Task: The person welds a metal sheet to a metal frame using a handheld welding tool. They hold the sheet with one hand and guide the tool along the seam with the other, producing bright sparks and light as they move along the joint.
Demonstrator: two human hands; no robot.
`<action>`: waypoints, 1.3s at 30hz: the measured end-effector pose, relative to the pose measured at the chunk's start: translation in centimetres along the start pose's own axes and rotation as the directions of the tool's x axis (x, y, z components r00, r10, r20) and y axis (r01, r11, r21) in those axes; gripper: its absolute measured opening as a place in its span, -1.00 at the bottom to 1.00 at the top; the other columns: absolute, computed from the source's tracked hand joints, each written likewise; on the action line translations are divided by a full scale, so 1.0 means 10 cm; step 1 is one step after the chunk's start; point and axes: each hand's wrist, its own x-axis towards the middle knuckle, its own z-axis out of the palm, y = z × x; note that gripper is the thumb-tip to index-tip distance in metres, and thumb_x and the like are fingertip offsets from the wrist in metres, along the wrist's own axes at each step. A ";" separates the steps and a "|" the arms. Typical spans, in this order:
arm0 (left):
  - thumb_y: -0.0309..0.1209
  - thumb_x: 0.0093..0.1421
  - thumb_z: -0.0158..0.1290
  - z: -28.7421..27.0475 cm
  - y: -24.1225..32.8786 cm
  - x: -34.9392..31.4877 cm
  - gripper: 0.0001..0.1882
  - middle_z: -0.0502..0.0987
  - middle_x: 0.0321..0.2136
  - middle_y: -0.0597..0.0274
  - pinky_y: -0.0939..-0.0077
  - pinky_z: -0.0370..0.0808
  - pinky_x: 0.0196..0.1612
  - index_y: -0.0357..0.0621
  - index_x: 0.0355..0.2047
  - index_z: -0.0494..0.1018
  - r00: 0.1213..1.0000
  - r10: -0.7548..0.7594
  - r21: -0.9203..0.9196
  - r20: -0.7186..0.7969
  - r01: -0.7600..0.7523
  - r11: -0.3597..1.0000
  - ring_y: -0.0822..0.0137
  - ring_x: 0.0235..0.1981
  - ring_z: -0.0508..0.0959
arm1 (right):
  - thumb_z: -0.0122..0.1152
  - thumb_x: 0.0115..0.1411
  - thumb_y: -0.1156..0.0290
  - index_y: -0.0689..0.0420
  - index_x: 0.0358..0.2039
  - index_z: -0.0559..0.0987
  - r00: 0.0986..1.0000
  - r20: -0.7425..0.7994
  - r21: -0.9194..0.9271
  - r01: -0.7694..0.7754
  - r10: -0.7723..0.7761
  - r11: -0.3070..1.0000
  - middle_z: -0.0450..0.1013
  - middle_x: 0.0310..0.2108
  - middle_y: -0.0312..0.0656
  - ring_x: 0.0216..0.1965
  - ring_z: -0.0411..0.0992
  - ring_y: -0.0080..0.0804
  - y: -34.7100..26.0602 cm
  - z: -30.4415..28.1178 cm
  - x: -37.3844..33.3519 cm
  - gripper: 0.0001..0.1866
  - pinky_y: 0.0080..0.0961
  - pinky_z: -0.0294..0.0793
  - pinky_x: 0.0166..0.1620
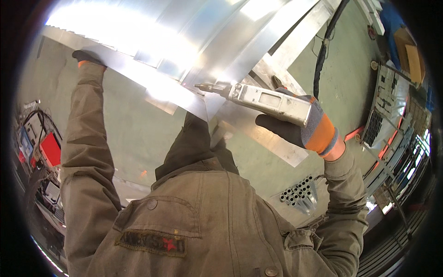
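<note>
My right hand (314, 124), in a grey, orange and black glove, is closed around a silver, box-shaped handheld welding gun (270, 100). The gun's narrow metal nozzle points left, close to the corner of a shiny metal panel (184, 99). I cannot tell whether its tip touches the metal. At the left, my left hand (90, 58), in a dark glove with an orange cuff, rests at the panel's near edge. Its separate fingers do not show clearly. Strong glare washes out much of the ribbed panel surface.
Metal bars (263, 138) extend under the panel's right corner. A thick black hose (320, 60) hangs at the upper right. Several metal tubes (297, 194) lie bundled on the floor near my right arm. A rack (392, 101) stands right, and equipment with a red panel (50, 149) stands left.
</note>
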 end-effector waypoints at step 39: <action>-0.10 0.56 0.04 -0.34 0.67 -0.82 -0.49 0.59 0.44 0.24 -0.19 0.53 0.36 0.09 0.40 0.63 0.995 -0.068 0.232 0.074 0.049 0.972 0.03 0.42 0.59 | 0.61 0.38 0.31 0.22 0.22 0.74 0.980 0.198 0.319 -0.032 -0.034 0.947 0.78 -0.08 -0.09 -0.13 0.74 -0.41 0.64 0.21 0.39 -0.53 -0.37 0.77 -0.06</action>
